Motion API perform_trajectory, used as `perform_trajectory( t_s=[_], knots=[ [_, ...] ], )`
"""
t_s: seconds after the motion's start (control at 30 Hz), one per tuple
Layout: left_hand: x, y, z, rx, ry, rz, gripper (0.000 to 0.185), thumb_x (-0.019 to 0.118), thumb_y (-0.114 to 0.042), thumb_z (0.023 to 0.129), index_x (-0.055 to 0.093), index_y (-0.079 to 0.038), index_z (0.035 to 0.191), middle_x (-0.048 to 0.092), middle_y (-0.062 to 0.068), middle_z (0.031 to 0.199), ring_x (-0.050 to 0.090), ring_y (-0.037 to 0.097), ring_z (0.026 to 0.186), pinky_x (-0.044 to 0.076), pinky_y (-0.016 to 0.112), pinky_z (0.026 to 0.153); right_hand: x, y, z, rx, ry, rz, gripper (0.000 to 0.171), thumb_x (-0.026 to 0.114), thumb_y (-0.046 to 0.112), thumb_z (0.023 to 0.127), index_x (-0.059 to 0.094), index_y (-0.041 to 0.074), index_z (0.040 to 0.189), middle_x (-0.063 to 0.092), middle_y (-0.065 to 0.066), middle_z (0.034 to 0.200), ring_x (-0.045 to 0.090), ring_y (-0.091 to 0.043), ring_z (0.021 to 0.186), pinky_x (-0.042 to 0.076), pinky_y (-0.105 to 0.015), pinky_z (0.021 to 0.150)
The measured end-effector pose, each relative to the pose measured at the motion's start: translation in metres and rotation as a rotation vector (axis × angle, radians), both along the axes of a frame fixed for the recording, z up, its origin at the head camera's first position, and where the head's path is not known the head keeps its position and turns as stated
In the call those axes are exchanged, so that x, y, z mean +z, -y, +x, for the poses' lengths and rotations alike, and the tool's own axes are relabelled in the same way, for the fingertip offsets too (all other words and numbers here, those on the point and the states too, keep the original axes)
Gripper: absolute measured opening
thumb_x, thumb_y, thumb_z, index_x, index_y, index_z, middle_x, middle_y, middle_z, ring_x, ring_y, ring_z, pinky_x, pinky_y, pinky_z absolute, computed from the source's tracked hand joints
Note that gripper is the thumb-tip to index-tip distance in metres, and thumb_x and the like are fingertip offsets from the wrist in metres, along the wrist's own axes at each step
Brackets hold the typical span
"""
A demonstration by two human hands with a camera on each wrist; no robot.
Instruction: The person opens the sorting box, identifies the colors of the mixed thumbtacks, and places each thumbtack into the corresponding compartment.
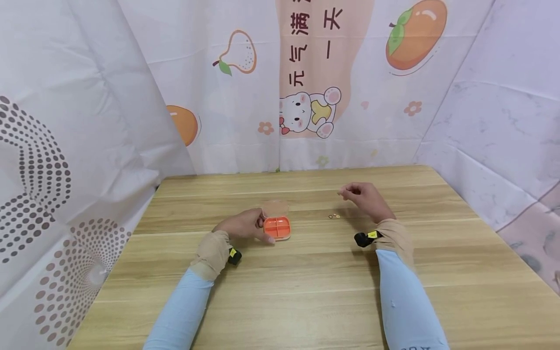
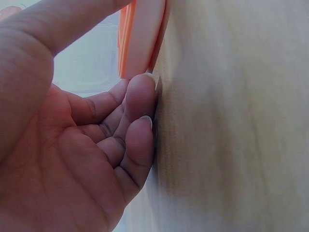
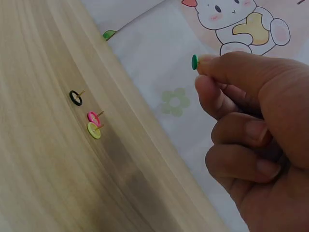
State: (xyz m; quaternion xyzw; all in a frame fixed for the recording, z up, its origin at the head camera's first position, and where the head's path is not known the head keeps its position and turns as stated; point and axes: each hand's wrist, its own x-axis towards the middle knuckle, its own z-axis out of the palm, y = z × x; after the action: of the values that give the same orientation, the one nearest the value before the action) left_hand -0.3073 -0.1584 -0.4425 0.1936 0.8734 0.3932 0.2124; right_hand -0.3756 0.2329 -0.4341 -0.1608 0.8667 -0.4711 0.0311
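Pinching a green pin [image 3: 194,62] between thumb and forefinger, the right hand [image 1: 366,199] hangs just above the worktop [image 1: 306,291], its other fingers curled in toward the palm. In the right wrist view only the round green head shows at the fingertips [image 3: 212,65]; the point is hidden.

Three more pins lie on the wood just beside that hand, toward the person's left: a black one [image 3: 75,97], a pink one [image 3: 93,116] and a yellow one [image 3: 94,130]. The pink and yellow lie touching or nearly so, the black one a little apart. In the head view they show only as small dots [image 1: 334,216].

The left hand [image 1: 245,226] rests on the worktop and holds a small orange box [image 1: 277,228] by its left side, thumb over the near edge, fingers curled with their tips [image 2: 142,94] against the wood beside the box. The box is divided into compartments and lies open, with its clear lid [image 1: 274,207] folded back on the far side. It sits well apart from the loose pins.

A printed cloth backdrop [image 1: 306,97] with a bear and fruit stands behind the worktop.
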Motion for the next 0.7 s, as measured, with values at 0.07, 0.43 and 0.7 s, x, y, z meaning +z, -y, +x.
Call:
perform_trajectory(
  t_s=[0.07,0.43,0.7],
  knots=[
    [0.0001,0.0002,0.0002,0.0,-0.003,-0.003,0.054,0.093,-0.025,0.078,0.057,-0.003,0.113,0.062,0.006,0.097,0.053,0.016,0.086,0.046,0.03,0.077,0.001,0.002,0.001,0.01,-0.006,-0.002,0.042,0.06,0.039,0.105,0.071,0.001,0.119,0.067,-0.026,0.114,0.061,-0.038,0.107,0.049,-0.051,0.09],
    [0.0,0.0004,0.001,0.001,-0.013,-0.001,0.056,0.092,-0.026,0.079,0.054,-0.003,0.113,0.054,0.004,0.093,0.048,0.016,0.085,0.043,0.03,0.076,-0.0044,0.0034,-0.0004,0.001,-0.077,-0.001,0.043,0.061,0.039,0.104,0.071,0.0,0.118,0.069,-0.024,0.108,0.063,-0.04,0.099,0.052,-0.038,0.078],
    [-0.0011,0.0011,-0.0001,0.006,-0.01,0.015,0.055,0.092,-0.025,0.079,0.054,-0.002,0.112,0.052,0.005,0.091,0.046,0.017,0.085,0.041,0.031,0.075,-0.0053,0.0057,-0.0008,0.008,-0.102,0.036,0.04,0.06,0.038,0.105,0.072,0.001,0.116,0.069,-0.024,0.106,0.063,-0.038,0.097,0.049,-0.028,0.075]
  ],
)
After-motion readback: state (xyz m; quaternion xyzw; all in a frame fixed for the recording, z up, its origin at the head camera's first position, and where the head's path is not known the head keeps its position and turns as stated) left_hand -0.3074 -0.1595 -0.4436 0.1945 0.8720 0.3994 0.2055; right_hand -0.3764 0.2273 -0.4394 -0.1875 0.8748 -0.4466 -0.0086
